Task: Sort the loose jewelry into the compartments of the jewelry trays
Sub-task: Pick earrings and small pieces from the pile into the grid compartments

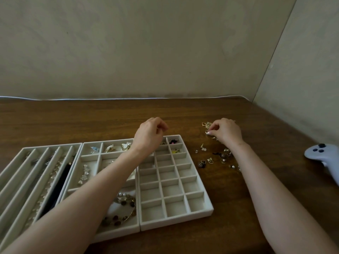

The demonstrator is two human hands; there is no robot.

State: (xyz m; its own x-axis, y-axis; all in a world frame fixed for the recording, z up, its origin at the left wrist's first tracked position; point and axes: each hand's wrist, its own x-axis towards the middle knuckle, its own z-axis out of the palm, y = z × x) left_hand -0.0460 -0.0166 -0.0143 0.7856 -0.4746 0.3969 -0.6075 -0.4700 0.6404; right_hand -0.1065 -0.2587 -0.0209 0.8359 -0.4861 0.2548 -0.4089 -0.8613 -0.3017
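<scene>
Three pale grey jewelry trays lie side by side on the brown table. The right tray (194, 213) has a grid of small compartments, most bare, a few at the top holding small pieces. The middle tray (82, 156) holds earrings, a crystal piece and a beaded necklace (121, 211). The left tray (23, 149) has long slots with chains. Loose jewelry (212, 158) lies scattered right of the trays. My left hand (149, 134) hovers over the top of the right tray, fingers curled; whether it holds anything is hidden. My right hand (226, 132) pinches a small gold piece at the far pile.
A pale blue game controller (322, 158) lies at the table's right edge. A white cable (110, 98) runs along the table's far edge against the wall. A side wall closes in on the right.
</scene>
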